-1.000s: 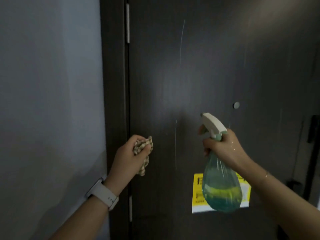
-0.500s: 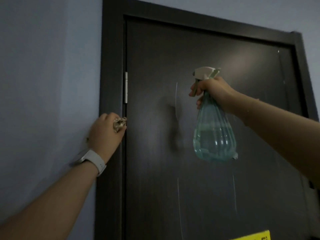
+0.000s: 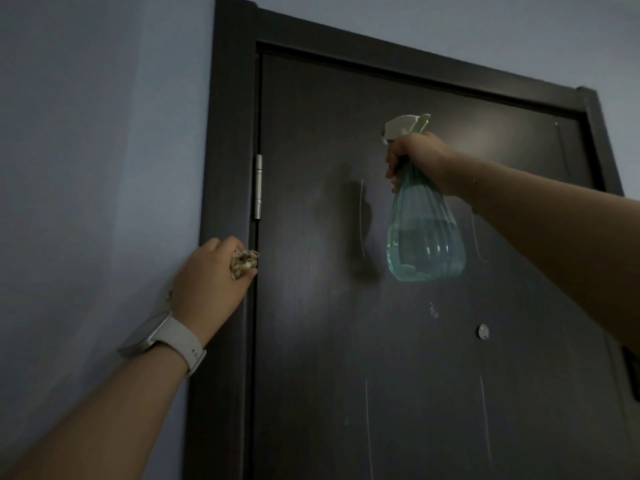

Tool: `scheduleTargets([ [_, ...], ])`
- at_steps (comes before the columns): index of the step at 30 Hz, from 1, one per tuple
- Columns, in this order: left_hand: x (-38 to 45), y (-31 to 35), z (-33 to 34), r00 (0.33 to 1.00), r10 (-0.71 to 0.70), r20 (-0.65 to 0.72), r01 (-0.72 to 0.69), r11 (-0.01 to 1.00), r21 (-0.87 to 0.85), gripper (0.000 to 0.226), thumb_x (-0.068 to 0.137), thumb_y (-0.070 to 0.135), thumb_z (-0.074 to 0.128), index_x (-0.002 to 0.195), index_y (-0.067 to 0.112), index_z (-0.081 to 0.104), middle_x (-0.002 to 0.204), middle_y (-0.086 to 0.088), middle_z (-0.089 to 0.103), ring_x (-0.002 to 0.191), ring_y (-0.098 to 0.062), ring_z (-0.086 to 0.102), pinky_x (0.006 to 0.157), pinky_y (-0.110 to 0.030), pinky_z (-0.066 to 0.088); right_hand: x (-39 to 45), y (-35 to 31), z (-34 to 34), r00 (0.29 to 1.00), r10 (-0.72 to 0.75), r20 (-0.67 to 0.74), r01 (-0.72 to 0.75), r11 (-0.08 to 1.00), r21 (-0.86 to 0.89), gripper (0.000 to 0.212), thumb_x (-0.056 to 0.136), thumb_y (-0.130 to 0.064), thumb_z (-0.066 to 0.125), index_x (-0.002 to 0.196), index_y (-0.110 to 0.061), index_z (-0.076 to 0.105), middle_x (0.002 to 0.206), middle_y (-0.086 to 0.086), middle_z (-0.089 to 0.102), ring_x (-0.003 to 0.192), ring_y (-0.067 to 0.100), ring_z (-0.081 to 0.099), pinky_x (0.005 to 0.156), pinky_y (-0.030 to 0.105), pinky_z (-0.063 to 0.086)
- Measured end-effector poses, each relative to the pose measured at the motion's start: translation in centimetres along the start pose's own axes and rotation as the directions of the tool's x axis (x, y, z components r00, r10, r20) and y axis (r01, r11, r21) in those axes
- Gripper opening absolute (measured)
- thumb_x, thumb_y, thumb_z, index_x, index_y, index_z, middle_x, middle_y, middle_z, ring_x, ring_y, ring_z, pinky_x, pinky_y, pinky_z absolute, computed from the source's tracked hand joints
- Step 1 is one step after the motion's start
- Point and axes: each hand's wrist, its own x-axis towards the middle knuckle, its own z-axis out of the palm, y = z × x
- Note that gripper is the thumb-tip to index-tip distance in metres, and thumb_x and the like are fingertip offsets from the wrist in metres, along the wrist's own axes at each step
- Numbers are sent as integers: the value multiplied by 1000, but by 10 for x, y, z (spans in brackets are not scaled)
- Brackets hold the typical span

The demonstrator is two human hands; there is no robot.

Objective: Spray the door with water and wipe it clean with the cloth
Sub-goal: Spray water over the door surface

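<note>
Currently: right hand (image 3: 417, 157) is wrapped around the neck of the spray bottle (image 3: 425, 233), fingers curled on the trigger side under the white plastic spray head (image 3: 403, 126), nozzle pointing left toward the door (image 3: 346, 341). Bottle is translucent teal plastic, ribbed, pear-shaped, partly filled with clear liquid (level sits at roughly the widest part). It's held up in front of the upper half of the door, whether it touches the door can't be told.

Left hand (image 3: 211, 278) is fisted around the cloth (image 3: 244, 263), a crumpled checked beige wad poking out between thumb and fingers, at the left frame (image 3: 228, 133) just below the metal hinge (image 3: 258, 187). White smartwatch (image 3: 162, 341) on that wrist, smooth strap.

Door is dark brown, matte, faint woodgrain, with thin vertical drip streaks (image 3: 367, 427) and a small round metal peephole (image 3: 483, 331) lower right. Pale grey wall (image 3: 86, 168) to the left.
</note>
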Motion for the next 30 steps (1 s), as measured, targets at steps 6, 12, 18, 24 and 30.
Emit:
scheduleTargets([
  [6,-1,2,-2,1000,-2,13,2,1000,5,22,82,21,76,95,11,61,92,-10,56,87,-32,56,64,-33,35,5,-3,-1,997,-22,79,18,999,50,14,82,7,45,78,-4,53,93,20,60,55,18,59,47,25,54],
  [12,-2,2,-1,1000,6,15,-7,1000,16,22,83,22,75,95,11,60,92,-9,56,87,-31,55,64,-32,35,7,-5,-1,993,15,115,-9,998,-55,18,81,1,43,67,-6,53,73,14,60,42,14,57,47,24,53],
  [18,-3,2,0,1000,24,9,-25,999,47,22,83,22,75,95,11,60,91,-10,56,85,-32,55,62,-32,33,-1,2,-1,999,14,52,-12,1000,-26,10,80,2,49,75,-2,57,88,21,63,53,21,57,53,30,54],
  [24,-22,13,6,993,32,116,-48,989,143,31,83,34,75,101,13,60,97,-11,56,93,-33,55,66,-41,49,-40,43,0,994,96,60,-94,995,-28,17,82,-5,62,97,3,61,95,22,68,51,23,59,54,34,56],
  [30,-59,44,34,966,128,224,-157,981,117,29,82,38,74,95,17,59,94,-4,57,93,-28,57,69,-36,40,-128,110,13,950,227,216,-257,959,122,24,83,-1,62,105,5,59,90,25,58,48,27,57,45,30,50],
])
